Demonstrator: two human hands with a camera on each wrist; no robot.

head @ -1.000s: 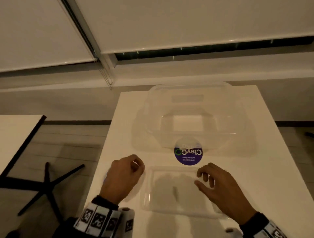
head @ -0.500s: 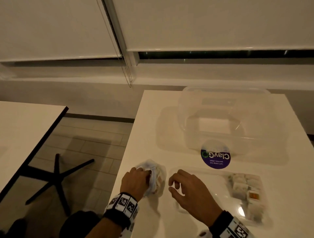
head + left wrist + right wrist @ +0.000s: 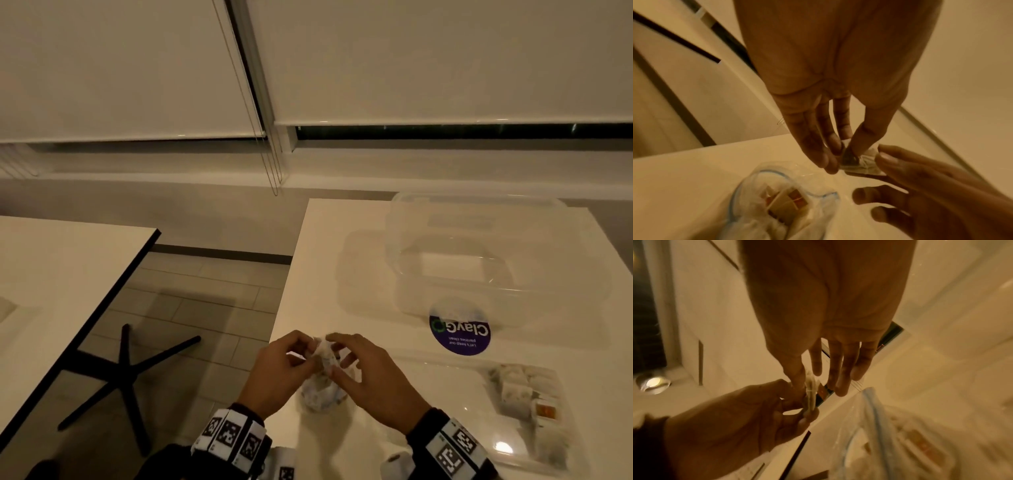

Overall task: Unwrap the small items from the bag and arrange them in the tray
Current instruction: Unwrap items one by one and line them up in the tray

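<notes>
Evidently both hands meet over the near left corner of the worktop (image 3: 342, 260) so that each can take an opposite end of one small wrapped item (image 3: 325, 356). The left hand (image 3: 277, 373) pinches it between thumb and fingers, and the right hand (image 3: 370, 380) nips its other end with thumb and forefinger, its remaining fingers spread clear. That two-sided hold looks meant for pulling the wrapper apart.

Just beneath them, at about 6 o'clock from the item, the bag (image 3: 320, 394) lies on the worktop, probably kept close so the next piece is a short reach. The tray (image 3: 513, 455) sits toward 3 o'clock of the hands, with several pieces (image 3: 520, 394) lined up at its right end, which suggests filling from that side inward. A large clear container (image 3: 479, 246) stands at about 1 o'clock, behind a round purple sticker (image 3: 460, 334).

The head view gives the layout but blurs the grip. The left wrist view shows the thumb and fingers (image 3: 828, 155) closing on crumpled white wrapping, and the bag's open mouth (image 3: 785, 191) with orange-marked packets inside. The right wrist view shows the item edge-on, thin between the two hands, though I cannot tell whether the wrapper has begun to open.
</notes>
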